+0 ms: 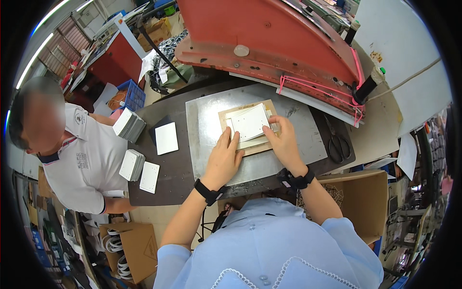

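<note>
White plate: The white plate, flat with small holes, lay tilted askew over other pale sheets on a beige board, between the two hands.
Left hand: The left hand had its fingers extended at the plate's left and near edges; whether it gripped could not be told.
Right hand: The right hand had its thumb on the plate's near right corner and forefinger at the right edge; whether it grasped or only steadied could not be told.
Work surface: Beneath the board was a grey metal sheet on a dark table.
Far side: A red machine loomed over the table's back, limiting room beyond the plate; pink cord was strung along its lower right.
Right side: Black-handled scissors lay near the metal sheet's edge.
Left side: An upper stack and a lower stack of white pieces stood by a co-worker. A white square overlapped a dark piece; a loose rectangle lay beside the lower stack.
Below: Cardboard boxes flanked the wearer.
</note>
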Available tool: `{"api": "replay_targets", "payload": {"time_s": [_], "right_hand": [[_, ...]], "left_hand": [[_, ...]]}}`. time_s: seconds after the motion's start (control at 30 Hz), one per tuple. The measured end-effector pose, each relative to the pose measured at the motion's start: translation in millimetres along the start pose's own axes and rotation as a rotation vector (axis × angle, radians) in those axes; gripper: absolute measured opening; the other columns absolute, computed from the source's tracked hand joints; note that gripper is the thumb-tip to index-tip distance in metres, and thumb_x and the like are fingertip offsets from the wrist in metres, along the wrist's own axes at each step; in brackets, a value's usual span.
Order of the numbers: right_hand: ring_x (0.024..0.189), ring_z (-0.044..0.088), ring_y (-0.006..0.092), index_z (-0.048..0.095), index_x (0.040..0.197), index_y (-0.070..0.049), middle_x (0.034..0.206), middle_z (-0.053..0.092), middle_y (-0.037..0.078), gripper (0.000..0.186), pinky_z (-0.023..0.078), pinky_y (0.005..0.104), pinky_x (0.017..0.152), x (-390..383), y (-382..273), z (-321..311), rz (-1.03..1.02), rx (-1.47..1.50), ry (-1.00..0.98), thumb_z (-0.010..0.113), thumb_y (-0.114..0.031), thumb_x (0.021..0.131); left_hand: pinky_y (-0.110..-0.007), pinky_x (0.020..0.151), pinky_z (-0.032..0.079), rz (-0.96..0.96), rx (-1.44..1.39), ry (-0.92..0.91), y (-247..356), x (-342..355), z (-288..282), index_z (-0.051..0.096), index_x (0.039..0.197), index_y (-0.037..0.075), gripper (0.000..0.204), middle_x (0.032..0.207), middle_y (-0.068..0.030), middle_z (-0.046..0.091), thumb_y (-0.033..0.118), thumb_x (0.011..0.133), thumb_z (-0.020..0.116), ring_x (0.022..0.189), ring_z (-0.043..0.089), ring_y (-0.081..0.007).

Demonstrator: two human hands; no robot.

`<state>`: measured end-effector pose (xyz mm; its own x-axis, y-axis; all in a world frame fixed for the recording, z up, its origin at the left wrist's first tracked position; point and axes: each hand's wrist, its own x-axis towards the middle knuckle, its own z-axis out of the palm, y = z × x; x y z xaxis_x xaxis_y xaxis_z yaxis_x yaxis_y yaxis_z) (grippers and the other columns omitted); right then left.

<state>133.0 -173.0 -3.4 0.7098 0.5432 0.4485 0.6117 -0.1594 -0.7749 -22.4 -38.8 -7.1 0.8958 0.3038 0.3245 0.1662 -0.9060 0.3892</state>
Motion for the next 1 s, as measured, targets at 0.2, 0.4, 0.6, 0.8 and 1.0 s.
{"api": "replay_targets", "payload": {"time_s": [0.2, 0.4, 0.6, 0.8, 1.0], "right_hand": [[0.083, 0.064, 0.0133, 0.054, 0.108, 0.003, 0.095, 0.069, 0.01, 0.021, 0.051, 0.0262, 0.071, 8, -27, 1, 0.183, 0.443, -0.046, 0.059, -0.011, 0.094], [0.085, 0.064, 0.0112, 0.06, 0.11, 0.002, 0.1, 0.068, 0.01, 0.02, 0.052, 0.0235, 0.073, 2, -42, -14, 0.354, 0.834, -0.178, 0.062, -0.008, 0.093], [0.085, 0.065, 0.0133, 0.061, 0.111, 0.003, 0.098, 0.07, 0.01, 0.023, 0.051, 0.0263, 0.075, -2, -46, -21, 0.616, 1.185, -0.314, 0.062, -0.009, 0.092], [0.079, 0.065, 0.013, 0.06, 0.112, 0.004, 0.095, 0.071, 0.014, 0.025, 0.051, 0.0253, 0.07, -31, -33, 8, 0.548, 0.831, -0.492, 0.062, -0.008, 0.091], [0.073, 0.063, 0.0122, 0.06, 0.109, 0.003, 0.091, 0.07, 0.011, 0.018, 0.049, 0.023, 0.066, -44, -18, 12, 0.4, 0.676, -0.246, 0.058, -0.007, 0.094]], "left_hand": [[-0.04, 0.103, 0.041, -0.147, -0.201, 0.255, -2, -5, -11, 0.034, 0.141, -0.002, 0.065, 0.14, -0.0273, 0.04, 0.018, 0.088, 0.067, 0.129, 0.044, -0.035], [-0.03, 0.085, 0.051, -0.464, -1.281, 0.104, 3, -1, -54, 0.044, 0.131, -0.003, 0.048, 0.113, -0.0144, 0.064, 0.015, 0.092, 0.065, 0.101, 0.062, -0.0176], [-0.029, 0.088, 0.051, -0.484, -1.507, 0.036, 16, -24, -71, 0.045, 0.131, 0.001, 0.044, 0.118, -0.0137, 0.063, 0.007, 0.091, 0.063, 0.104, 0.062, -0.0162], [-0.032, 0.097, 0.046, -0.317, -1.484, -0.146, 50, -49, -97, 0.051, 0.13, 0.0, 0.045, 0.127, -0.0103, 0.057, -0.005, 0.087, 0.063, 0.116, 0.055, -0.0171], [-0.032, 0.1, 0.043, -0.294, -1.461, -0.17, 42, -65, -89, 0.066, 0.102, 0.002, 0.015, 0.131, -0.0122, 0.051, 0.001, 0.087, 0.067, 0.126, 0.047, -0.0194]]}}
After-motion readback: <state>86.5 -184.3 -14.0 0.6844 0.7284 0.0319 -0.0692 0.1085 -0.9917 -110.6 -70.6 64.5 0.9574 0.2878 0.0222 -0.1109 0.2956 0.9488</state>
